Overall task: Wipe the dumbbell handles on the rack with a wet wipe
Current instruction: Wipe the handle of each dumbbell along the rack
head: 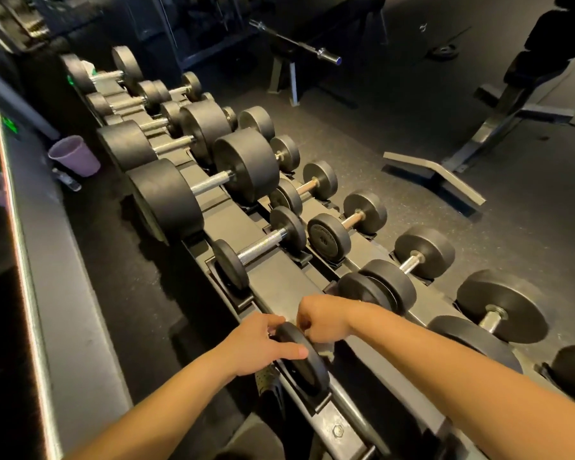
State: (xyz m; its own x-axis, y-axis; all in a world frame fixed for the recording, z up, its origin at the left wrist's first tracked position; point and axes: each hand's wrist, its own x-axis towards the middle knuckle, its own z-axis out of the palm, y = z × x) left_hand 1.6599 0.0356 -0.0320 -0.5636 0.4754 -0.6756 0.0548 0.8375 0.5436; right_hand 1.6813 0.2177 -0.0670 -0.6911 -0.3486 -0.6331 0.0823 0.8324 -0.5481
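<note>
A grey dumbbell rack runs from the near right to the far left, loaded with black dumbbells. The nearest small dumbbell sits at the rack's near end. My left hand grips its near black weight, thumb laid across the top. My right hand is curled round the dumbbell's handle, which the fist hides. A pale scrap that looks like the wet wipe shows under the fist. A further dumbbell with a bare knurled steel handle lies just beyond.
A purple cup stands on the dark floor behind the rack, left. A long grey ledge runs along the left. On the gym floor to the right are a bench frame, a flat grey foot and a barbell.
</note>
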